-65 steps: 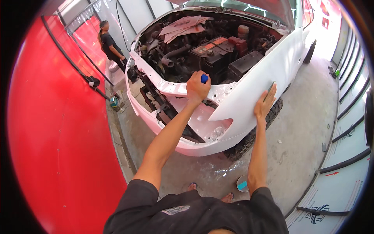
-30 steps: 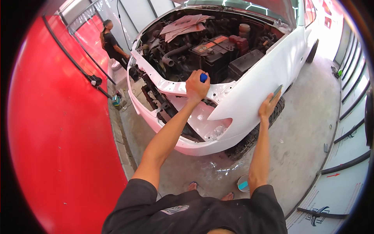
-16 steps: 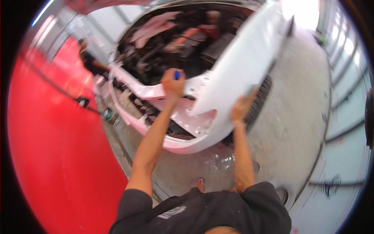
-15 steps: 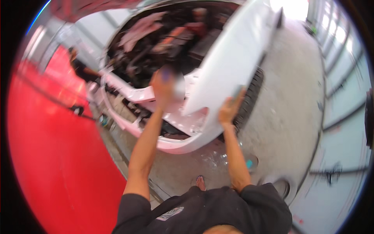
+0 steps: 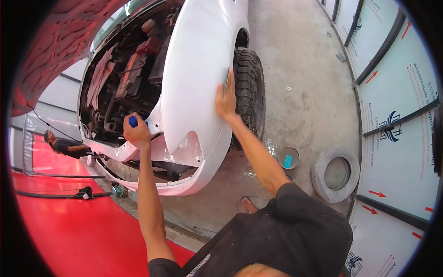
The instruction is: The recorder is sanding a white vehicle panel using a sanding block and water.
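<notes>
A: Which step is unfolding here?

B: Judging by the stance, someone is rubbing down one white car [image 5: 184,106], working along its near fender [image 5: 205,64]. The next move is probably calling for flat, even pressure following the curve, without digging in at the edge.

A: How many of each thing is the scene holding?

B: By size: one car, one raised hood [image 5: 60,51] leaning above the engine bay [image 5: 138,81], one co-worker [image 5: 67,147] standing beyond, one tire [image 5: 249,87] showing beside the fender. One grey ring [image 5: 318,175] is lying on the floor [image 5: 304,60]; one bucket [image 5: 289,151] is sitting near it, one teal block [image 5: 288,161] resting inside.

A: And the person's hands?

B: Two are working. The right hand [image 5: 226,100] is lying along the fender's outer edge, its fingers stretching out, pressed together over one thin pad [image 5: 226,79]. The left hand [image 5: 137,134] is curling its fingers around one blue thing [image 5: 133,121] at the engine bay's front corner; the fist is hiding what kind.
</notes>
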Demonstrator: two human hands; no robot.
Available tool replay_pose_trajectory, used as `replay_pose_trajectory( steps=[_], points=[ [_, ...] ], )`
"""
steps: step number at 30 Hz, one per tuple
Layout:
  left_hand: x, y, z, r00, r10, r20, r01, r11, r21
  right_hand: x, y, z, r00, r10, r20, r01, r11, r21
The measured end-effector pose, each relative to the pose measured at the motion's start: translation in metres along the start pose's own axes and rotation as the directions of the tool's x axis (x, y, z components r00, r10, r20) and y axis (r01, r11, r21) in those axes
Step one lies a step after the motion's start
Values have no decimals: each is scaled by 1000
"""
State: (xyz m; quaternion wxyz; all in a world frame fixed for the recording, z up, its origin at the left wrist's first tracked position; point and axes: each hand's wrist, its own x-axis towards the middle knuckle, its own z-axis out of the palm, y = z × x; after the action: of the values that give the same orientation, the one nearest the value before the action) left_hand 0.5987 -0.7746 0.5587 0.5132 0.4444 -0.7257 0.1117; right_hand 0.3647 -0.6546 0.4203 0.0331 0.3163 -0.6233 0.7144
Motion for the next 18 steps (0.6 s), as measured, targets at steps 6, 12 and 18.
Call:
replay_pose_trajectory(
  steps=[6,12,18],
  points=[
    [-1,-6,-7,999,-35,26,34,999,37,-48,-9,1,995,96,6,-96,993,75],
    [1,2,-1,998,-49,37,48,998,26,27,10,-3,946,313,81,-322,933,161],
    [1,-5,-2,996,-85,26,84,996,43,-75,-20,10,979,205,5,-205,978,39]
  ],
)
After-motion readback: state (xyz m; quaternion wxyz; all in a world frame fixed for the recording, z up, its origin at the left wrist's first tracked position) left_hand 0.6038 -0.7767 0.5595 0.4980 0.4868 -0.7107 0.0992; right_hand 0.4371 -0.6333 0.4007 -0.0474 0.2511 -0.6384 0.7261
